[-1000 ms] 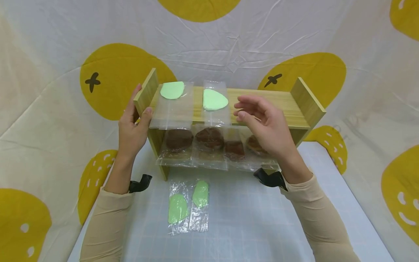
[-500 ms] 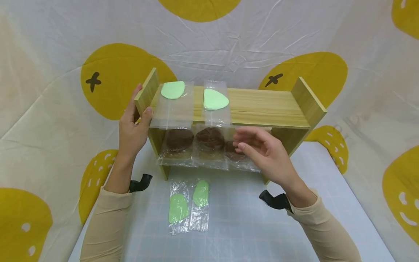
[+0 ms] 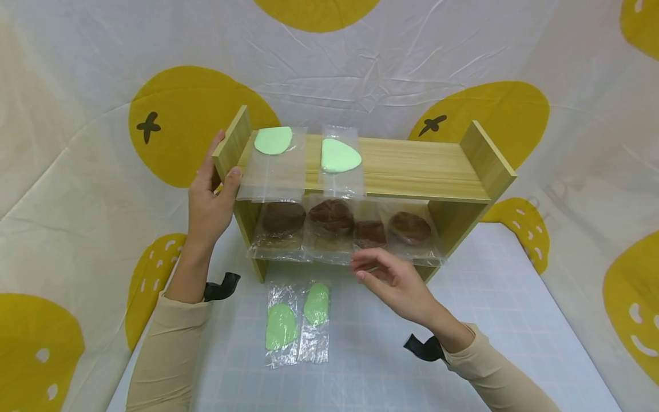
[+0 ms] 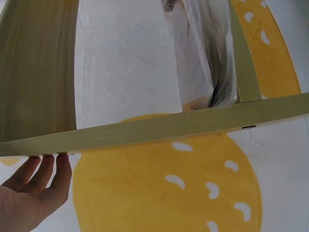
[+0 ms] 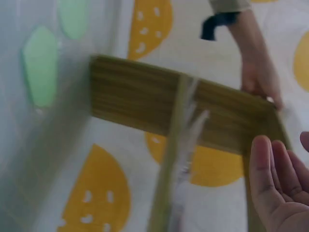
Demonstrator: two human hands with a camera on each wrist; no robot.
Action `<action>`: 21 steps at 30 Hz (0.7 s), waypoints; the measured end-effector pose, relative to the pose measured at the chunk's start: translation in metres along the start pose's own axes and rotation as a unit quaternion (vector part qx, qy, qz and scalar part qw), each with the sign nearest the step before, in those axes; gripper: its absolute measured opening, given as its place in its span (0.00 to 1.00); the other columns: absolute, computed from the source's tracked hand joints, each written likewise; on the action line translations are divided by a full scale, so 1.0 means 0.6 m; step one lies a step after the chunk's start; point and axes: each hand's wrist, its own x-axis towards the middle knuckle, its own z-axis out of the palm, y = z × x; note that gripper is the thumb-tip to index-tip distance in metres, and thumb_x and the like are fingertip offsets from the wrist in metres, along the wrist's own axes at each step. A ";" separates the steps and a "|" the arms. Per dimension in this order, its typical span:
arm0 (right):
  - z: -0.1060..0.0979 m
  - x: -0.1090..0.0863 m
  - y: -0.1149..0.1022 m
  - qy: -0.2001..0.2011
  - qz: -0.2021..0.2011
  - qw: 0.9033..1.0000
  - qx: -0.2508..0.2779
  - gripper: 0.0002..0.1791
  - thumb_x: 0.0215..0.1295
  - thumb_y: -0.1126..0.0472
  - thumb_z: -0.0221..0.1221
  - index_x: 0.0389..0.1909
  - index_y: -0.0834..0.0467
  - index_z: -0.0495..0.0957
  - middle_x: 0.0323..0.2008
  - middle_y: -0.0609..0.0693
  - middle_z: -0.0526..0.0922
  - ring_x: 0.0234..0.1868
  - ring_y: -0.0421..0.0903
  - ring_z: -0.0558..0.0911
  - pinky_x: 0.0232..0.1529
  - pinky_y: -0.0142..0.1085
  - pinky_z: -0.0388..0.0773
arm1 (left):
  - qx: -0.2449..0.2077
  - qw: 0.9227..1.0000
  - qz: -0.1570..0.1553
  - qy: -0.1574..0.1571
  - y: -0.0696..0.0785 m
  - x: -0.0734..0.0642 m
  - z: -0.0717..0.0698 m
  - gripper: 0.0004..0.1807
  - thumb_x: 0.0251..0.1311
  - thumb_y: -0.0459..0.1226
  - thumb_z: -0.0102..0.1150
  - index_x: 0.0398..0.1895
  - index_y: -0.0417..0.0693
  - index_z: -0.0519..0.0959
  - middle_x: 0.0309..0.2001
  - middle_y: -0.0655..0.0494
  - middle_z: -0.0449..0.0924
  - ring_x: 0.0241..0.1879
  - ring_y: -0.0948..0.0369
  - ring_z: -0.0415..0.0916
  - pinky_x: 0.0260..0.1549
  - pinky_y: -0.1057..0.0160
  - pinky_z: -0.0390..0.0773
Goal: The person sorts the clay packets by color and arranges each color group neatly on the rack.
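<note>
In the head view a two-tier wooden shelf [image 3: 422,169] stands on the table. My left hand [image 3: 210,209] holds its left side panel [image 3: 231,143], with fingers against the outer face and thumb at the front edge. My right hand [image 3: 396,283] hovers before the lower tier, fingers loosely bent and holding nothing. On the top tier lie two clear bags, each with a pale green flat piece [image 3: 340,156]. Several clear bags with brown pieces [image 3: 409,228] line the lower tier, their edges hanging over the front. The left wrist view shows fingertips [image 4: 62,159] touching the panel.
On the table [image 3: 360,355] before the shelf lie two clear bags with green flat pieces [image 3: 280,327], side by side. A white cloth [image 3: 370,74] with yellow printed shapes hangs behind and at the sides. The shelf's right panel [image 3: 489,160] rises above the top tier.
My right hand has moved down from the top tier, past the lower tier, toward the table, uncovering the rightmost brown piece. My left hand has stayed at the panel.
</note>
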 end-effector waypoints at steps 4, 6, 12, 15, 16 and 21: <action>0.020 -0.017 0.033 -0.031 0.030 0.999 -0.007 0.16 0.71 0.70 0.58 0.58 0.61 0.77 0.50 0.51 0.83 0.48 0.50 0.83 0.45 0.41 0.81 | 0.002 1.000 -0.004 0.001 0.000 0.000 0.000 0.30 0.72 0.31 0.52 0.76 0.51 0.64 0.69 0.49 0.69 0.60 0.51 0.70 0.58 0.58 0.71; 0.030 -0.024 0.047 -0.048 0.044 0.998 -0.021 0.15 0.72 0.67 0.58 0.58 0.59 0.77 0.49 0.50 0.84 0.48 0.48 0.83 0.45 0.41 0.81 | 0.003 1.000 -0.003 0.001 0.000 0.000 0.001 0.30 0.72 0.31 0.52 0.76 0.50 0.63 0.68 0.48 0.69 0.60 0.51 0.70 0.59 0.58 0.71; 0.056 -0.039 0.089 -0.102 0.088 0.989 -0.066 0.15 0.73 0.59 0.58 0.58 0.55 0.78 0.47 0.45 0.84 0.46 0.42 0.83 0.43 0.40 0.81 | 0.004 1.000 0.000 0.002 0.000 0.000 0.001 0.30 0.72 0.30 0.51 0.76 0.48 0.63 0.68 0.47 0.69 0.60 0.51 0.70 0.58 0.58 0.71; 0.066 -0.041 0.113 -0.111 0.102 0.986 -0.073 0.15 0.73 0.60 0.59 0.57 0.57 0.78 0.46 0.47 0.84 0.45 0.43 0.83 0.41 0.40 0.81 | 0.004 1.000 0.001 0.004 0.000 0.000 0.001 0.30 0.72 0.30 0.52 0.76 0.47 0.63 0.69 0.48 0.69 0.60 0.51 0.70 0.58 0.59 0.71; 0.068 -0.040 0.122 -0.109 0.106 0.986 -0.072 0.15 0.72 0.61 0.59 0.57 0.58 0.78 0.45 0.48 0.85 0.44 0.44 0.83 0.41 0.40 0.81 | 0.005 1.000 0.001 0.004 0.000 0.000 0.001 0.30 0.72 0.30 0.51 0.76 0.48 0.63 0.69 0.48 0.69 0.60 0.51 0.70 0.58 0.58 0.71; 0.081 -0.038 0.169 -0.095 0.126 0.985 -0.075 0.14 0.70 0.64 0.59 0.53 0.64 0.79 0.42 0.53 0.85 0.41 0.48 0.84 0.40 0.38 0.81 | 0.006 1.000 -0.004 0.001 0.002 -0.001 0.001 0.30 0.72 0.31 0.52 0.77 0.50 0.63 0.69 0.49 0.69 0.61 0.51 0.70 0.60 0.56 0.71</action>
